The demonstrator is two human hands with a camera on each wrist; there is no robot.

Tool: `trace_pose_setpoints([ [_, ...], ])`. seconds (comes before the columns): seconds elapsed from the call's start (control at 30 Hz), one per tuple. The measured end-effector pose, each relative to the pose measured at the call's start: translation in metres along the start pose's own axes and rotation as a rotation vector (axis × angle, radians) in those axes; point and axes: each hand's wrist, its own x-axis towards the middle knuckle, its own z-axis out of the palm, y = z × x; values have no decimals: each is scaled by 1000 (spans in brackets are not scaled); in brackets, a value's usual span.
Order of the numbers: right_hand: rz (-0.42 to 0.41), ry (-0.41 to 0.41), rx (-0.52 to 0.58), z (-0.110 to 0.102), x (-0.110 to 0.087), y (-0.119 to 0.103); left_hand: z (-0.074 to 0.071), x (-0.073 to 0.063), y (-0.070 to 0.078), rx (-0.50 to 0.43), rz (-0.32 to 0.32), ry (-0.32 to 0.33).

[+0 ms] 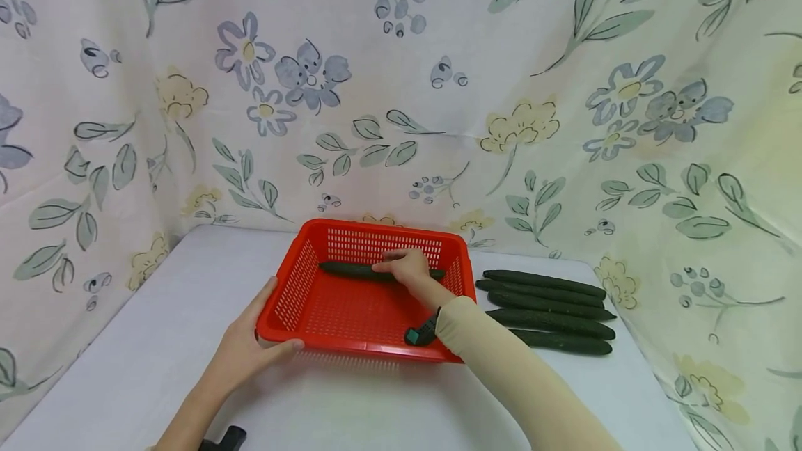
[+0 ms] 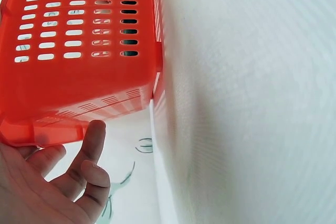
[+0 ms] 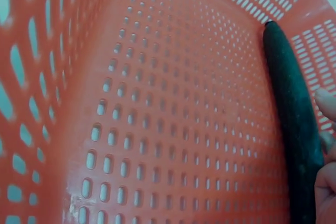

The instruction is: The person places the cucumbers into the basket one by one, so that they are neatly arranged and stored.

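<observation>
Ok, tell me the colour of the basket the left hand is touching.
The basket is bright red, seen best in the head view.

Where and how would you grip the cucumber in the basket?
Probably mid-length, from above, fingers across its width: the cucumber is long and slim, lying lengthwise in the red basket, close to its far side, while the top is open.

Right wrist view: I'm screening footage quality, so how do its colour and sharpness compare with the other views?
Right wrist: hazy, the red perforated plastic basket washed out toward orange, its leftmost holes blurred; head: the basket a stronger red; left wrist: the basket vivid red, its nearer holes crisply edged, a soft shadow on the flat white tabletop.
</observation>
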Motion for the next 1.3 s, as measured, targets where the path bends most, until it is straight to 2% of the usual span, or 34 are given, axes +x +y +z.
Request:
trace_pose_setpoints([
  [0.3,-50,-31,16,-2,0,-7,-1,0,1,5,3,9],
  [0.5,-116,-128,31,-11,-3,-18,-2,-1,0,18,0,5],
  [0.63,-161,-161,-32,-24,-9,-31,-2,0,0,18,4,5],
  [0.83,-258,-157,-159,-53,-25,-39,0,0,0,3,3,2],
  [0.9,-286,-141,-183,-65,-31,-37,1,0,0,-3,-1,0],
  [1.03,-325,-126,-162,-93,-44,-24,2,0,0,-9,-7,-3],
  [1.3,-240,-79,-129,-145,-78,19,0,0,1,2,-13,-1],
])
